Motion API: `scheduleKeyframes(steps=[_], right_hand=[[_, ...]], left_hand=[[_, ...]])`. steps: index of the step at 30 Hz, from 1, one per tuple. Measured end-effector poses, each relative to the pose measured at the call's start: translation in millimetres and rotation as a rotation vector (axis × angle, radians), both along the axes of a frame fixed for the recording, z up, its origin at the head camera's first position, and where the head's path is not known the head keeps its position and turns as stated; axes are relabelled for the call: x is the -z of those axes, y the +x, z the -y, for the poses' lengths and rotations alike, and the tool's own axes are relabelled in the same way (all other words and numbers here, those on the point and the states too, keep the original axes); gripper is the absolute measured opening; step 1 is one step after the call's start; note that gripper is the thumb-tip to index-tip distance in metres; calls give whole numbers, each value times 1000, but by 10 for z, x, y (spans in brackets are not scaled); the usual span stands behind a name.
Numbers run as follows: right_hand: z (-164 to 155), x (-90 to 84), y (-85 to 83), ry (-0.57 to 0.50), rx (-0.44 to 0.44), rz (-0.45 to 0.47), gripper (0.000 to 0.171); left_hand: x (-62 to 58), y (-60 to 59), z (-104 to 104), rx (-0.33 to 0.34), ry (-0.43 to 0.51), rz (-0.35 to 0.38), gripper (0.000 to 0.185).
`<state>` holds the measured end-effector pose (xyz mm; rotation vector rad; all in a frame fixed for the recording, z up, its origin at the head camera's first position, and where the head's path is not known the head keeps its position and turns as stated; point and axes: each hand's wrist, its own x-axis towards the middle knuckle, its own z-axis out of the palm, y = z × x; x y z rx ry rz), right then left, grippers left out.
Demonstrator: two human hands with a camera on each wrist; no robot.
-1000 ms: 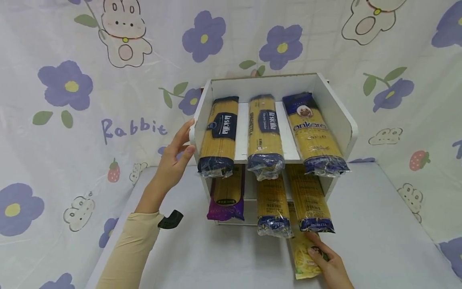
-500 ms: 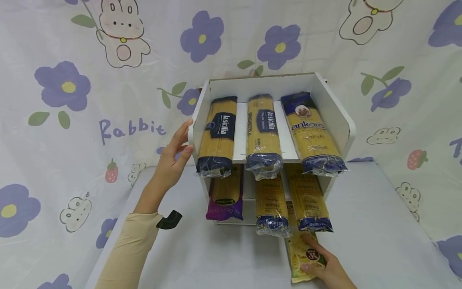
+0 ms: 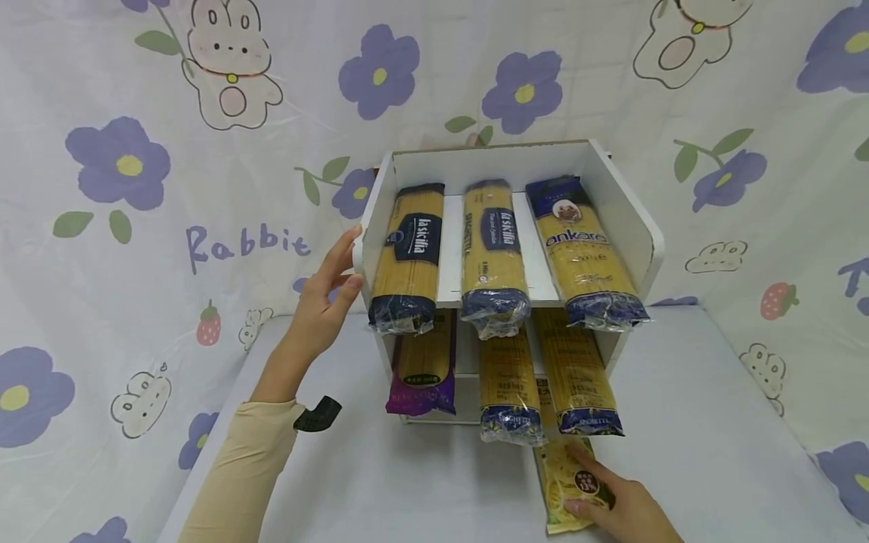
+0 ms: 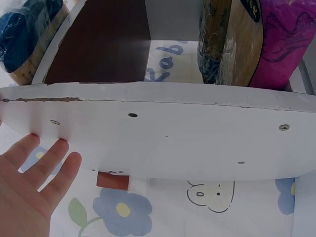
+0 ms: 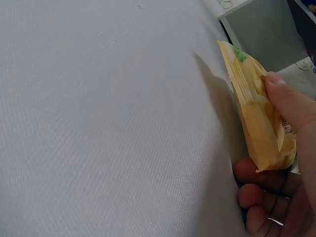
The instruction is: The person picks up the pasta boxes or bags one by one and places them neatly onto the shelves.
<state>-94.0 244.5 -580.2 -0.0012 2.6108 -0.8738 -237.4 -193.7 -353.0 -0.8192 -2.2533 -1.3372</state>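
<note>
My right hand (image 3: pixel 621 501) grips a yellow noodle packet (image 3: pixel 566 483) between thumb and curled fingers, low at the front right of the white shelf unit (image 3: pixel 468 154). The packet's far end runs in under the spaghetti bags of the middle tier. In the right wrist view the thumb lies on the packet (image 5: pixel 261 108) and the fingers curl under its edge, close over the table. My left hand (image 3: pixel 322 305) touches the unit's left side panel with spread fingers. The left wrist view shows those fingertips (image 4: pixel 61 144) against the white panel (image 4: pixel 197 138).
On the top tier lie two la sicilia spaghetti bags (image 3: pixel 407 260) and an ankara bag (image 3: pixel 584 253). The middle tier holds a purple-ended noodle bag (image 3: pixel 422 377) and two spaghetti bags (image 3: pixel 511 385), their ends jutting over the edge. A patterned cloth (image 3: pixel 258 181) hangs behind.
The noodle packet has turned slightly and shifted a little to the left and toward me in my right hand, showing its round dark label. My left hand stays at the side panel.
</note>
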Motion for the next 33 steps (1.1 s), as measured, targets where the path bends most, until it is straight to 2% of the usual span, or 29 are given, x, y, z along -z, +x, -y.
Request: scheduleKeyframes(steps=[9, 19, 25, 30, 33], right_hand=[[-61, -56, 20, -31, -85, 25, 91], [75, -86, 85, 108, -12, -90, 84], [118, -111, 105, 125, 2, -138, 77], [105, -115, 61, 113, 10, -79, 82], [30, -150, 49, 31, -7, -4, 82]], left_hand=[[9, 1, -1, -9, -8, -3, 58], [19, -9, 3, -1, 2, -11, 58], [16, -5, 2, 1, 2, -17, 58], [12, -2, 9, 3, 10, -18, 58], [6, 0, 6, 11, 10, -18, 58]])
